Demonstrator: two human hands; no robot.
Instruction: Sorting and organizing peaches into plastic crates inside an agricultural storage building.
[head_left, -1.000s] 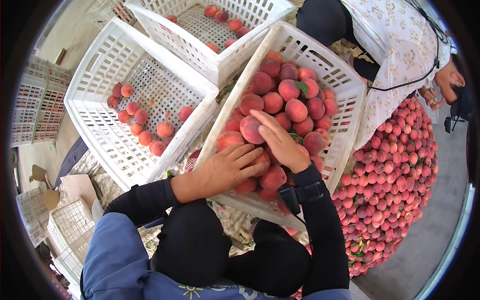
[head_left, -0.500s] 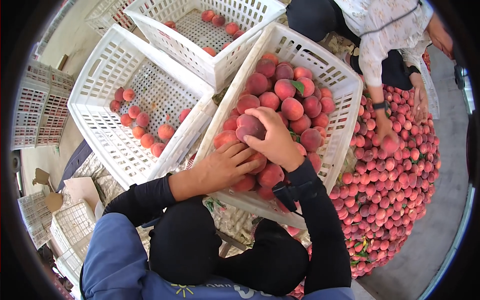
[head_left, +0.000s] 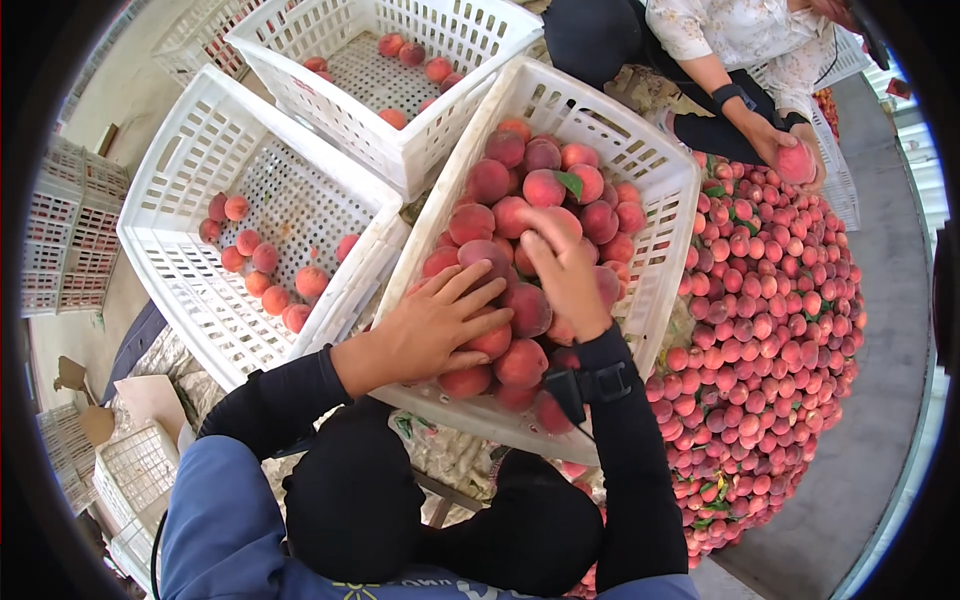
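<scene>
A white perforated crate (head_left: 615, 125) in front of me holds a heap of red peaches (head_left: 525, 360). My left hand (head_left: 440, 325) lies spread over the peaches at the near left of the heap, fingers apart and fingertips on the fruit. My right hand (head_left: 565, 280) reaches up the middle of the heap, fingers loosely bent and apart, touching a peach (head_left: 564, 222) and gripping none that I can see. A green leaf (head_left: 568, 182) sits among the fruit beyond it.
Two white crates (head_left: 175, 170) (head_left: 300, 90) at left and back hold several peaches. Stacked crates (head_left: 75, 225) stand far left, cardboard (head_left: 140, 400) lower left. A large peach pile (head_left: 760, 380) lies right. A co-worker (head_left: 720, 50) at upper right has both hands round a peach (head_left: 795, 163).
My right hand has released the dark peach it held and moved rightward over the heap; my left fingers have spread upward. The co-worker's hands have lifted a peach from the pile.
</scene>
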